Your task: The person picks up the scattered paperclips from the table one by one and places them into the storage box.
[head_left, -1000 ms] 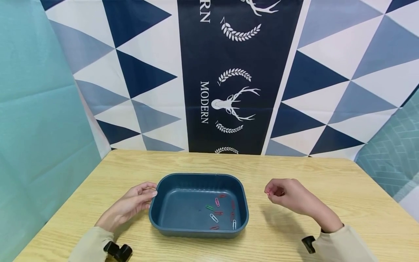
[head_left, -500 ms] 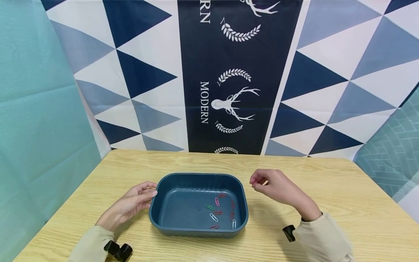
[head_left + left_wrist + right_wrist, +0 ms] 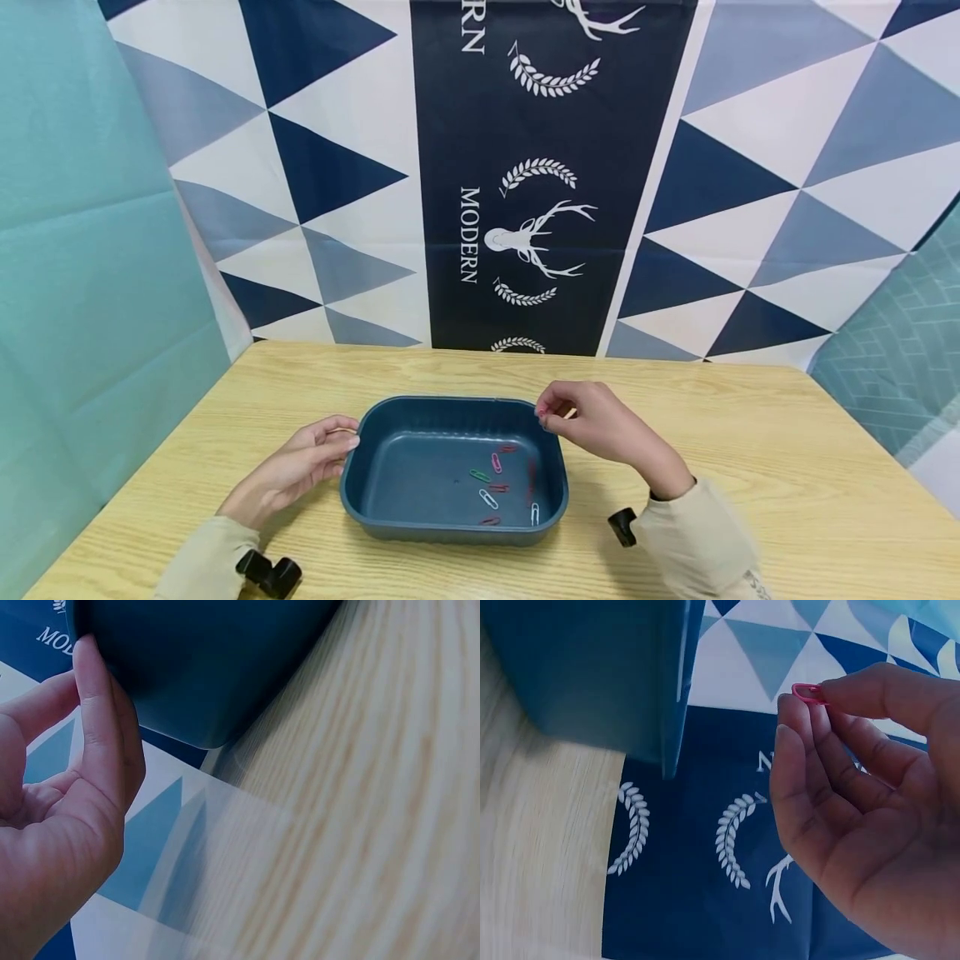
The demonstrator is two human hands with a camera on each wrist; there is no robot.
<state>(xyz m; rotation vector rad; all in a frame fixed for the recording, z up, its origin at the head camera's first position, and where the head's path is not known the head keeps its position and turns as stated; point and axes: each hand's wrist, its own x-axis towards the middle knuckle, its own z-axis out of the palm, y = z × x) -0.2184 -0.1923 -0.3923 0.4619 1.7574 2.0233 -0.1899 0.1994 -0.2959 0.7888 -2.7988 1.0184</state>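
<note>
My right hand (image 3: pixel 596 421) pinches a pink paper clip (image 3: pixel 807 693) between thumb and fingertips, up at the back right corner of a dark blue plastic bin (image 3: pixel 450 533). In the right wrist view the clip's loop sticks out past the fingertips, apart from the bin wall. On the other side, my left hand (image 3: pixel 292 467) rests its fingertips against the bin's left wall near the rim, fingers fairly relaxed. Inside the bin, toward its right end, lie a pink clip (image 3: pixel 496 462), a green clip (image 3: pixel 480 476), two white clips (image 3: pixel 488 498) and several red clips (image 3: pixel 498 488).
The bin stands on a light wood-grain table (image 3: pixel 750 450). A patterned cloth (image 3: pixel 345 167) with triangles and deer heads hangs behind the table. A teal curtain (image 3: pixel 97 250) borders the left side. Small black cameras (image 3: pixel 622 527) sit on both wrists.
My right hand has moved left, and a little up in the view, from beside the bin to its back right corner, carrying the pink paper clip. The left hand and bin have stayed put.
</note>
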